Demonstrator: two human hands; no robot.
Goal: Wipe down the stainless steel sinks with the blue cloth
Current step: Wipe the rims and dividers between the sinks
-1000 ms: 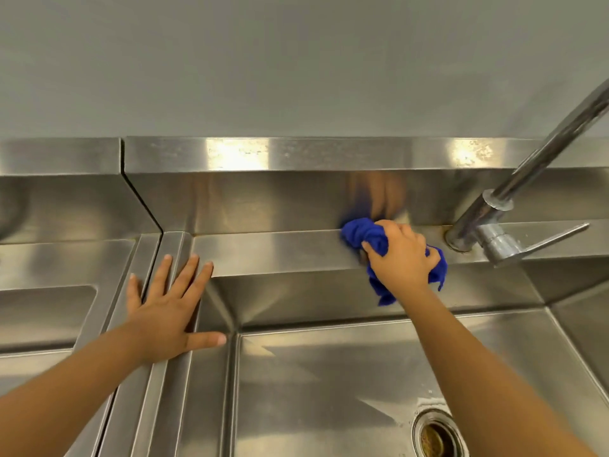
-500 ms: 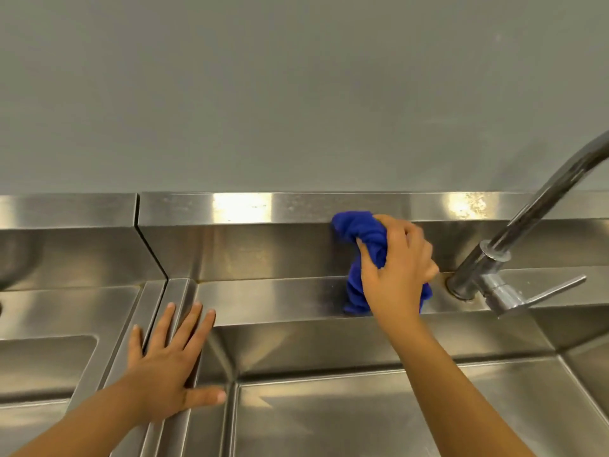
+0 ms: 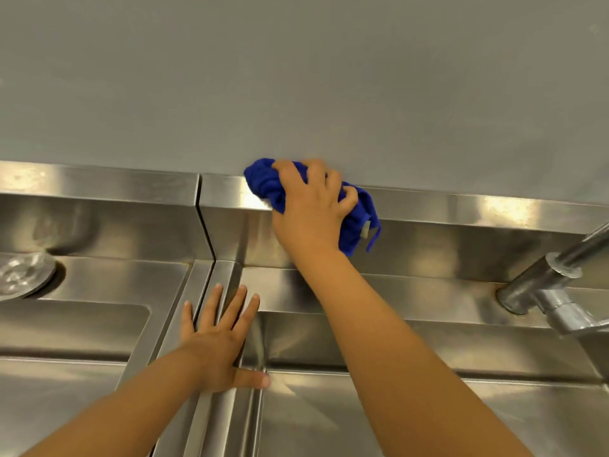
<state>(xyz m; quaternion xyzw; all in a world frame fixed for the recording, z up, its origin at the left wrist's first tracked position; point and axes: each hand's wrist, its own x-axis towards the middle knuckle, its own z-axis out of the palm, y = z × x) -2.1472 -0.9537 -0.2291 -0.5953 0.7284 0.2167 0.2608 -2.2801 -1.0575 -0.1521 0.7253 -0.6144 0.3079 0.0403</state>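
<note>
The cloth [image 3: 263, 184] is climbing from ledge [image 3: 412, 291] to splashback [image 3: 461, 206] top.
Lower centre, the left hand [image 3: 217, 344] is lying flat and open on the rim [image 3: 204, 282] between the sinks [image 3: 428, 341]; above, the right hand [image 3: 309, 209] is gripping the bunched cloth, so the basins are probably still waiting. The tap [image 3: 540, 288] is running off the right edge; much of the cloth is hiding under that hand.

A chrome faucet [image 3: 543, 282] rises at a slant from its round base (its spout runs out of view). Its lever handle [image 3: 580, 323] juts just below. Behind the faucet spreads a plain grey wall [image 3: 296, 77]. Far left of the faucet lies a round metal strainer [image 3: 23, 275].
</note>
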